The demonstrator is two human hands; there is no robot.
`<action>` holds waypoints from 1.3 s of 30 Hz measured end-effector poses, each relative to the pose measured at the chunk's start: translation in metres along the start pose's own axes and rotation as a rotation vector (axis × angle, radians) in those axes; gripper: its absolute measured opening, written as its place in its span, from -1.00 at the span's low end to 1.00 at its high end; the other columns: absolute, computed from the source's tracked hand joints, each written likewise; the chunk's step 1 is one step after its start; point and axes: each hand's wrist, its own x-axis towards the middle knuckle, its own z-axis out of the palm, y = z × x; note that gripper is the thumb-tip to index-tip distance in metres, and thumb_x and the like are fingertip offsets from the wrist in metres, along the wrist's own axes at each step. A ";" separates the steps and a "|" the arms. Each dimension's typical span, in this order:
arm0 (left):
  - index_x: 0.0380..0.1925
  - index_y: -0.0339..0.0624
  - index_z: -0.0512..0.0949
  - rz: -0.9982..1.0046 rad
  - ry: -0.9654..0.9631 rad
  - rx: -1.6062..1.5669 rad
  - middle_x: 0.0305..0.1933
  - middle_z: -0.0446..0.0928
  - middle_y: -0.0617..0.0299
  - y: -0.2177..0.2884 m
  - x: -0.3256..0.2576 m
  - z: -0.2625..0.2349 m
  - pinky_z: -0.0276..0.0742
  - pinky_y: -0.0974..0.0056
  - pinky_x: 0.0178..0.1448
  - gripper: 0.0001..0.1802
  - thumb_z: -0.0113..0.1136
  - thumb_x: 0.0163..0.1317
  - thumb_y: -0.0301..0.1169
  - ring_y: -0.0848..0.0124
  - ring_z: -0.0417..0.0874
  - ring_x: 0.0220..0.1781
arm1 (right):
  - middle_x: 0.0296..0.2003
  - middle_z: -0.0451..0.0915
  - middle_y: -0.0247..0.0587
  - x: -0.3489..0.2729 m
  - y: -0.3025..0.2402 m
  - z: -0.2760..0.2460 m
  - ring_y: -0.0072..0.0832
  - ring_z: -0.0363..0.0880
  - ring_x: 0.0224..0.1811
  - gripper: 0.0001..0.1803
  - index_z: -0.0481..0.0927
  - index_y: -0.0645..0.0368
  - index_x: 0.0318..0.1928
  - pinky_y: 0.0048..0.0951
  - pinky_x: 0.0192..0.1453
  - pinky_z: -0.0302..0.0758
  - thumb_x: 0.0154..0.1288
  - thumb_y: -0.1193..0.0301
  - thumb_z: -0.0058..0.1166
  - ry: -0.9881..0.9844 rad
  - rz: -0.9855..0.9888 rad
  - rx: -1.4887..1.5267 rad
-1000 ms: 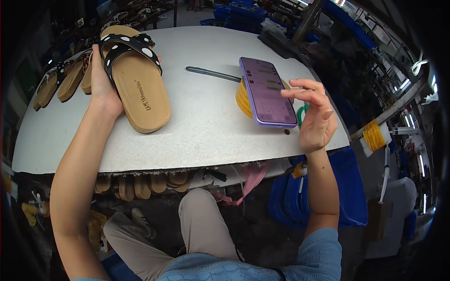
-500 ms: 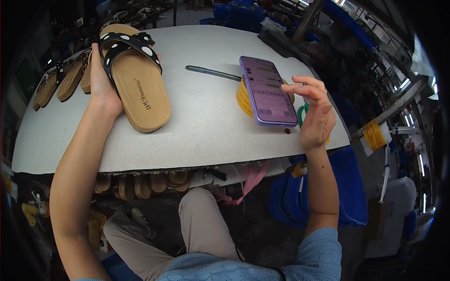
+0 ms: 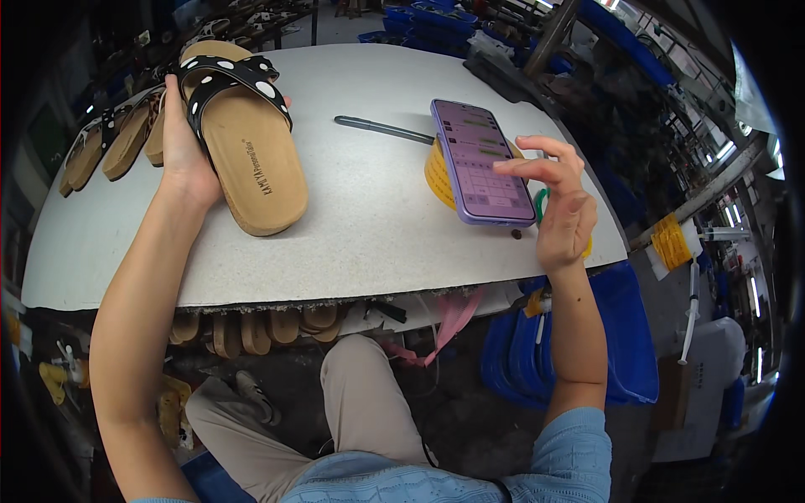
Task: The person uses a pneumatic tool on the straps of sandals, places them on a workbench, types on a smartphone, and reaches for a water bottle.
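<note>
A tan-soled sandal (image 3: 256,176) with crossed black straps and white polka dots is gripped along its left side by my left hand (image 3: 186,159). Its toe end points away from me, above the white tabletop (image 3: 360,226). To the right, a phone (image 3: 490,189) in a purple case leans tilted against a roll of yellow tape (image 3: 438,178), its screen lit with a chat and a keypad. My right hand (image 3: 563,201) hovers at the phone's right edge with fingers apart, the index fingertip over or on the screen; contact cannot be told.
A dark pen (image 3: 381,127) lies left of the phone. More sandals (image 3: 126,147) stand at the table's left edge, and soles (image 3: 251,334) sit on a shelf below. Blue bins (image 3: 629,335) are under the right side. A green ring (image 3: 541,204) is partly hidden behind my right hand.
My right index finger has shifted slightly left and lower over the phone's screen. The sandal and my left hand stay almost where they were.
</note>
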 end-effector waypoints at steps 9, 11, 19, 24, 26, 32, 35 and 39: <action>0.53 -0.25 0.26 -0.002 -0.001 -0.016 0.38 0.50 -0.10 -0.001 0.002 -0.003 0.61 -0.10 0.35 0.09 -0.51 0.46 0.49 -0.05 0.60 0.34 | -0.07 0.81 -0.22 0.008 -0.004 0.002 -0.12 0.56 0.26 -0.22 0.70 0.25 -0.07 -0.13 0.33 0.19 0.70 -0.15 -0.46 -0.184 -0.071 -0.103; 0.54 -0.25 0.25 -0.006 -0.004 -0.029 0.38 0.50 -0.10 0.000 0.002 -0.002 0.61 -0.11 0.36 0.09 -0.50 0.45 0.50 -0.05 0.60 0.34 | -0.03 0.80 -0.22 0.008 -0.005 0.004 -0.13 0.54 0.28 -0.18 0.70 0.26 -0.04 -0.15 0.33 0.19 0.68 -0.18 -0.49 -0.110 -0.048 -0.086; 0.53 -0.26 0.25 -0.014 0.004 -0.050 0.38 0.50 -0.11 0.000 0.002 -0.002 0.60 -0.14 0.36 0.09 -0.46 0.45 0.50 -0.08 0.60 0.34 | 0.02 0.79 -0.24 0.010 -0.005 0.004 -0.16 0.50 0.33 -0.11 0.70 0.26 0.02 -0.18 0.34 0.18 0.66 -0.25 -0.55 -0.163 -0.045 -0.119; 0.53 -0.26 0.25 -0.008 -0.001 -0.044 0.37 0.50 -0.11 -0.001 0.003 -0.003 0.61 -0.14 0.36 0.09 -0.48 0.46 0.49 -0.09 0.60 0.34 | -0.01 0.80 -0.23 0.008 -0.005 0.003 -0.14 0.51 0.33 -0.11 0.70 0.27 0.00 -0.16 0.37 0.17 0.66 -0.24 -0.56 -0.189 -0.042 -0.150; 0.53 -0.26 0.25 -0.001 0.003 -0.040 0.37 0.50 -0.11 -0.001 0.003 -0.002 0.61 -0.14 0.36 0.09 -0.49 0.46 0.49 -0.09 0.60 0.34 | -0.02 0.80 -0.18 0.006 -0.004 0.002 -0.13 0.52 0.32 -0.12 0.70 0.29 -0.01 -0.14 0.40 0.17 0.67 -0.22 -0.56 -0.100 -0.027 -0.073; 0.53 -0.25 0.26 -0.003 -0.017 -0.033 0.38 0.50 -0.13 -0.001 0.005 -0.004 0.60 -0.14 0.36 0.08 -0.49 0.46 0.49 -0.09 0.60 0.35 | -0.08 0.81 -0.12 0.003 -0.002 0.000 -0.13 0.52 0.31 -0.12 0.70 0.32 -0.04 -0.13 0.43 0.16 0.68 -0.20 -0.55 -0.097 -0.030 -0.085; 0.53 -0.26 0.26 -0.005 -0.007 -0.027 0.38 0.50 -0.14 0.000 0.003 -0.002 0.60 -0.14 0.37 0.09 -0.50 0.46 0.49 -0.09 0.59 0.35 | -0.11 0.82 -0.13 0.007 -0.005 0.002 -0.14 0.53 0.31 -0.12 0.70 0.32 -0.05 -0.14 0.43 0.16 0.68 -0.20 -0.55 -0.108 -0.057 -0.096; 0.52 -0.27 0.27 -0.006 0.011 -0.034 0.38 0.50 -0.15 0.000 0.002 -0.001 0.59 -0.14 0.38 0.09 -0.49 0.46 0.49 -0.10 0.59 0.35 | -0.15 0.82 -0.15 0.008 -0.006 0.003 -0.15 0.53 0.30 -0.14 0.70 0.30 -0.07 -0.14 0.43 0.16 0.69 -0.18 -0.54 -0.188 -0.077 -0.123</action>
